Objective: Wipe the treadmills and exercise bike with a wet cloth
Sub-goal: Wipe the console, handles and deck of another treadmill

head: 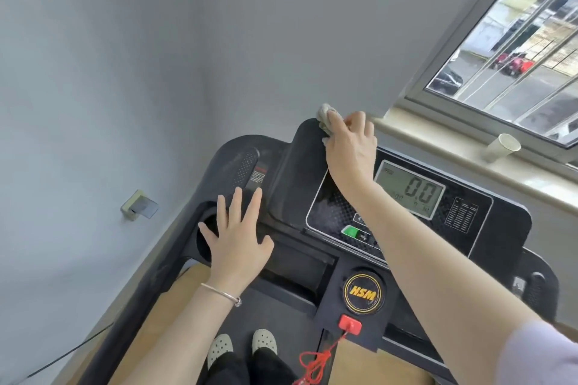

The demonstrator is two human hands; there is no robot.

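wall box: small beige wall-mounted socket box [137, 205], low on the grey wall, well apart from the machine.
left hand: left hand [238, 236], fingers straight and spread, palm flat on the console's left wing beside the round cup well. Holds nothing, acts as a brace.
treadmill: black plastic treadmill console [488, 222], grey LCD reads 0.0.
cloth: crumpled pale grey cloth [326, 117] on the top edge of the raised tablet ledge.
right hand: right hand [350, 147], fingers curled around the cloth, pressing it on the ledge.
step: wipe along the ledge top, then down. Keep pressure even, and go lightly over the display and keys so no water runs in.
sill: white paper cup [502, 147] lying on its side on the windowsill; not in the way.
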